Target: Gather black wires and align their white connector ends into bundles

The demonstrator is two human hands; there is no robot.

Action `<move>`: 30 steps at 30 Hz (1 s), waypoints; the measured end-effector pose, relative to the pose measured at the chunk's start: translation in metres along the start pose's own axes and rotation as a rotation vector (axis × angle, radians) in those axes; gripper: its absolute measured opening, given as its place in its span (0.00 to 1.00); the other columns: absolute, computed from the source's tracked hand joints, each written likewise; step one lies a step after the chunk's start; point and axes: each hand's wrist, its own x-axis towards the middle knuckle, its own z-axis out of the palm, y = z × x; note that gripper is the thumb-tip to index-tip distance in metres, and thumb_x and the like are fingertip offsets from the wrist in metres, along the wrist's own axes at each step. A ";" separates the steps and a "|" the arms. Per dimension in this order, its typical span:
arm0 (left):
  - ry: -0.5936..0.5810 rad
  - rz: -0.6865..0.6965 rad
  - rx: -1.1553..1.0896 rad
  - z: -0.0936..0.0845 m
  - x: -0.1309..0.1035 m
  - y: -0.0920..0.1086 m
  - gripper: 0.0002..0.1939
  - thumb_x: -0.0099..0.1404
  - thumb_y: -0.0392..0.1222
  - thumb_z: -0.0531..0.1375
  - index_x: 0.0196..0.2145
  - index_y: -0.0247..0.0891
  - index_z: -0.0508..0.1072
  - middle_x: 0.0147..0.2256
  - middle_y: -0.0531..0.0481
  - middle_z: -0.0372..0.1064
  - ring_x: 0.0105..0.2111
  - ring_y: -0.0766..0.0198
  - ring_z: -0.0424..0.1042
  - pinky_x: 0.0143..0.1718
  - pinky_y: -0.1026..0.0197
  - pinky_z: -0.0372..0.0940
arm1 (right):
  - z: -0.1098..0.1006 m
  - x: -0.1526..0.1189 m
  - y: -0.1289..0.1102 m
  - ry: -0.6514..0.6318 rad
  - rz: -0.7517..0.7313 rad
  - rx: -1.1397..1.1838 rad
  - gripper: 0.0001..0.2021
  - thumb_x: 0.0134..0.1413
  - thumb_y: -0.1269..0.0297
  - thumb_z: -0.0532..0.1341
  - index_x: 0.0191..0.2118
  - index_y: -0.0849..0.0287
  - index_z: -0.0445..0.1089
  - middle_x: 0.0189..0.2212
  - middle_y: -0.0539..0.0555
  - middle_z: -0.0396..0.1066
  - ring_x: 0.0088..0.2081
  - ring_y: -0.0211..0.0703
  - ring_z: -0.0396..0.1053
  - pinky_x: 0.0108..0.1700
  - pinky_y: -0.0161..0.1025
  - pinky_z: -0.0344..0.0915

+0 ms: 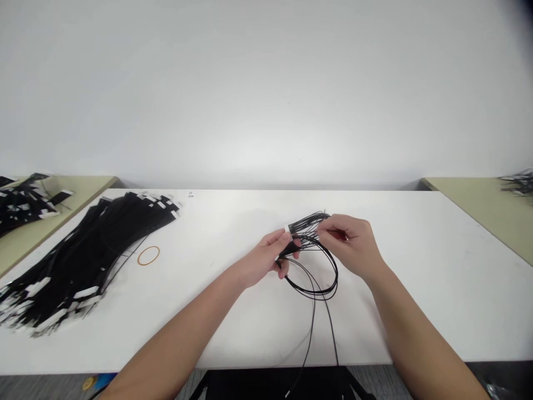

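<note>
Before us, the white counter (220,222) carries the big pile of wires (100,239), our landmark. Right of that pile, well apart from it, we have the wire bundle (306,222) stretched between both hands. Its long axis runs roughly sideways from left hand to right, rising slightly toward the wall. Our left hand (268,253), nearer the pile, is clamped around the bundle's near end, thumb on top. Our right hand (347,239), farther from the pile, pinches its fingertips together at the strands' far end; how many strands, we cannot tell.

Counting down in size, we find 1 white counter, 2 side counters (466,205) flanking it, 1 big pile, and 2 smaller heaps (25,205): 1 left of the pile, 1 far to its right. We hold 1 bundle and 1 coil (336,272) below it, with 2 loose tails (310,339) running toward us. Last, 1 rubber band (149,255) lies just right of the pile. The individual wires are too many to count.
</note>
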 end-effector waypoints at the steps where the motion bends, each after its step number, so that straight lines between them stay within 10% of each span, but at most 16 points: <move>1: -0.003 0.003 0.002 0.000 0.000 0.000 0.21 0.64 0.61 0.48 0.38 0.38 0.63 0.33 0.52 0.62 0.16 0.78 0.60 0.22 0.67 0.55 | 0.000 0.000 0.000 0.007 -0.016 -0.010 0.06 0.47 0.75 0.57 0.24 0.59 0.68 0.20 0.47 0.64 0.22 0.31 0.56 0.24 0.32 0.55; 8: 0.026 -0.012 0.003 -0.001 0.002 -0.001 0.23 0.64 0.62 0.47 0.38 0.37 0.63 0.32 0.52 0.63 0.15 0.77 0.60 0.21 0.68 0.53 | 0.001 0.000 0.001 0.039 -0.252 -0.165 0.06 0.50 0.75 0.57 0.28 0.60 0.68 0.21 0.48 0.61 0.23 0.30 0.54 0.26 0.31 0.55; 30: -0.024 -0.009 0.028 -0.007 0.001 0.001 0.22 0.64 0.60 0.48 0.38 0.36 0.63 0.31 0.51 0.64 0.16 0.76 0.61 0.22 0.67 0.54 | 0.004 0.002 0.008 0.040 -0.286 -0.068 0.06 0.48 0.78 0.57 0.27 0.61 0.69 0.21 0.47 0.59 0.23 0.29 0.53 0.26 0.30 0.54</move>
